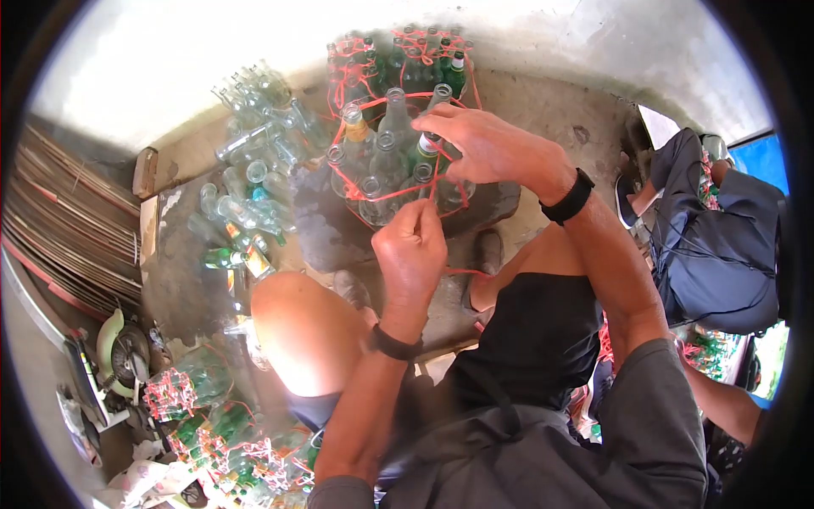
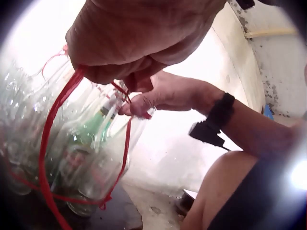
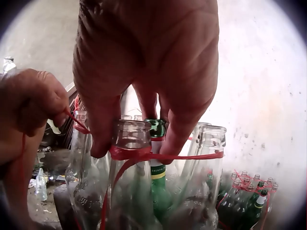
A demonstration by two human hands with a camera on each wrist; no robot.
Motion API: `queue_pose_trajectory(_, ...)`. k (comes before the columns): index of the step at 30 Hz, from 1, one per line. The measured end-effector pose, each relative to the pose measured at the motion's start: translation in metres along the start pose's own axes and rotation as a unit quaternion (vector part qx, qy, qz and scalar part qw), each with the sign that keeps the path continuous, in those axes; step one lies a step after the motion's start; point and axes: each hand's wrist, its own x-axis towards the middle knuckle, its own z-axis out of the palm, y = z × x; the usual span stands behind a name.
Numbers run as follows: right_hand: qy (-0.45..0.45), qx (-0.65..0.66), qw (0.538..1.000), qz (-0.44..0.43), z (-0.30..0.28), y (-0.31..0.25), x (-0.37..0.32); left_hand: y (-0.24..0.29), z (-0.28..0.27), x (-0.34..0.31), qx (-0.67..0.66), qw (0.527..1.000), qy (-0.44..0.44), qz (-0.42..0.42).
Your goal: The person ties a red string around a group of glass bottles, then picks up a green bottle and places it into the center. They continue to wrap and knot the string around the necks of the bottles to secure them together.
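A cluster of mostly clear glass bottles (image 1: pixel 387 165) stands upright on a dark slab (image 1: pixel 500 204), ringed by red string (image 3: pixel 187 156). My left hand (image 1: pixel 411 242) pinches a length of this string at the near side of the cluster, drawn taut from the bottle necks. Over the bottle tops, my right hand (image 1: pixel 500 153) reaches down with thumb and fingers apart. In the right wrist view, its fingertips lie either side of a clear bottle (image 3: pixel 129 191) whose neck the string wraps, right at the string. A green bottle (image 3: pixel 158 187) stands just behind.
Tied bottle bundles (image 1: pixel 424 72) stand by the back wall, and more bundles (image 1: pixel 229 441) lie at lower left. Loose bottles (image 1: pixel 246 212) are heaped left of the slab. Thin boards (image 1: pixel 68 212) are stacked at far left. Another person (image 1: pixel 712 246) sits at the right.
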Motion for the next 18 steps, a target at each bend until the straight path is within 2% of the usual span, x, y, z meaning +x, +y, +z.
queue_pose_trajectory(2, 0.014, 0.005, 1.0, -0.01, 0.003, 0.007, -0.001, 0.006, -0.004, 0.009, 0.032, 0.999, -0.019, 0.025)
queue_pose_trajectory(4, 0.065, 0.007, 0.995, -0.071, 0.011, 0.016, 0.001, 0.01, -0.008, 0.02, 0.038, 0.998, -0.04, 0.017)
queue_pose_trajectory(8, 0.076, 0.02, 0.994, -0.072, 0.013, 0.016, 0.001, 0.015, -0.018, 0.045, 0.109, 0.989, -0.078, 0.067)
queue_pose_trajectory(11, 0.05, 0.008, 0.997, -0.059, 0.009, 0.011, 0.0, 0.021, -0.018, 0.069, 0.19, 0.962, -0.082, 0.176)
queue_pose_trajectory(14, 0.045, 0.025, 0.998, -0.039, 0.011, 0.011, 0.0, 0.026, -0.013, 0.087, 0.245, 0.942, -0.08, 0.216)
queue_pose_trajectory(15, 0.047, 0.03, 0.997, -0.045, 0.011, 0.011, -0.001, 0.03, -0.01, 0.089, 0.254, 0.95, -0.085, 0.159)
queue_pose_trajectory(18, 0.058, 0.027, 0.996, -0.056, 0.012, 0.011, -0.001, 0.026, -0.005, 0.099, 0.317, 0.931, -0.084, 0.163)
